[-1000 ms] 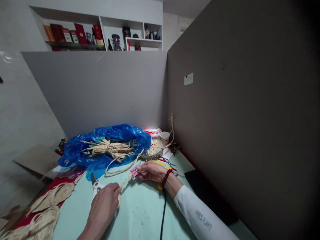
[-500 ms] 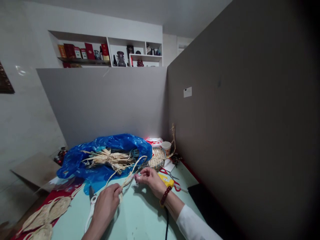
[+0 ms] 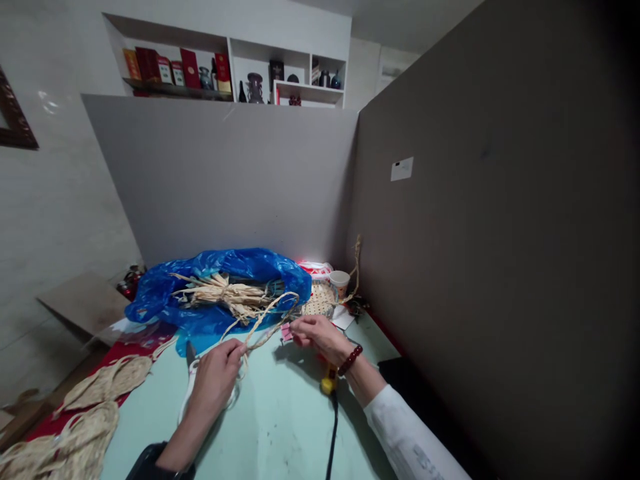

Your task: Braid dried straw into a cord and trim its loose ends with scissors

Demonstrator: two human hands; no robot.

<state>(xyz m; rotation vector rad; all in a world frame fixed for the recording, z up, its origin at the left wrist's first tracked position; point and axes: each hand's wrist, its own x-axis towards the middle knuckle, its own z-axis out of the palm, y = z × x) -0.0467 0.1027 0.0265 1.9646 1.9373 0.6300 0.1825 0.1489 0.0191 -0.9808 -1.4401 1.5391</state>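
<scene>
My left hand (image 3: 220, 373) is closed on a pale braided straw cord (image 3: 261, 318), whose loop runs up and away over the edge of the blue bag. To its right, my right hand (image 3: 323, 337) pinches a small pink clip (image 3: 286, 331) in its fingertips, apart from the left hand. Partly hidden beneath my left hand lies a pair of white-handled scissors (image 3: 191, 363). Under my right wrist sits a yellow tool (image 3: 329, 381) with a black cable, partly covered by the arm.
A blue plastic bag (image 3: 165, 280) holding a bundle of dried husks (image 3: 235, 293) lies at the back. Woven straw soles (image 3: 113, 383) rest at the left edge. A woven basket (image 3: 320, 299) and paper cup (image 3: 340, 283) stand near the grey partition (image 3: 475, 253).
The view has tilted down and turned slightly left. The pink clip now shows clearly in my right fingers. My left hand keeps its hold on the cord.
</scene>
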